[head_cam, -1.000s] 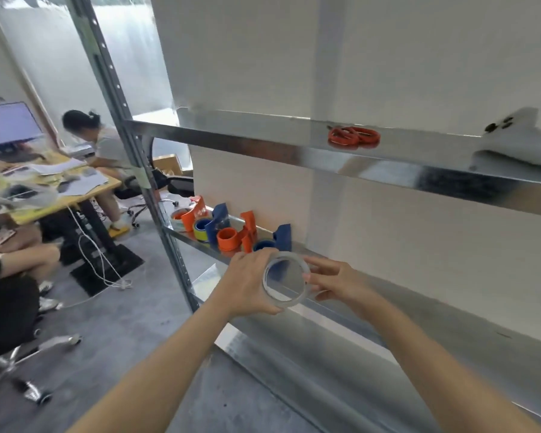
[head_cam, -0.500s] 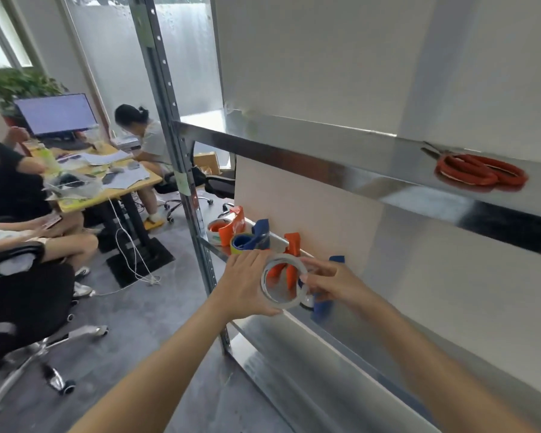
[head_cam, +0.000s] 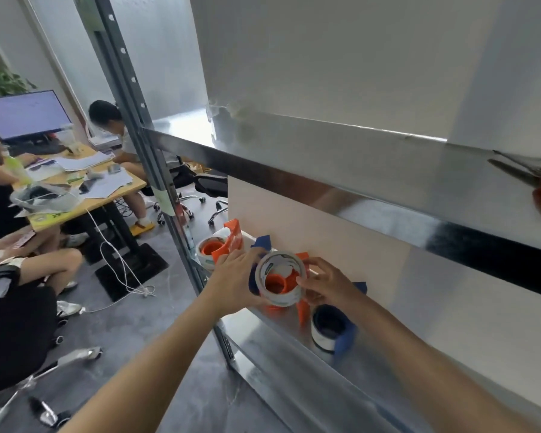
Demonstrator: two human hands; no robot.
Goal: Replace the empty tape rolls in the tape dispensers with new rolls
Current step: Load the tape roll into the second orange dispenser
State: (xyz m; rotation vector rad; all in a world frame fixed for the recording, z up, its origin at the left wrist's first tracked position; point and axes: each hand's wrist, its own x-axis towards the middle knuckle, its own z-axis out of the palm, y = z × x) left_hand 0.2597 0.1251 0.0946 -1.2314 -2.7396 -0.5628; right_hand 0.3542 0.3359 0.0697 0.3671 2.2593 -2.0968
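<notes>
A: Metal shelf [head_cam: 278, 348] ahead. What's nearest its front edge?
B: The left hand [head_cam: 235, 279] and right hand [head_cam: 328, 284] both grip the tape roll [head_cam: 281, 300] by its rim. I'd hold it square, then seat it on the orange dispenser [head_cam: 302, 310] just behind.

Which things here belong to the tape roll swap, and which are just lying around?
For the job:
tape roll, held in left hand and right hand
orange dispenser behind it
second orange dispenser at the shelf end
blue dispenser on the right

Lying about:
scissors on the upper shelf
monitor and papers on the desk
</notes>
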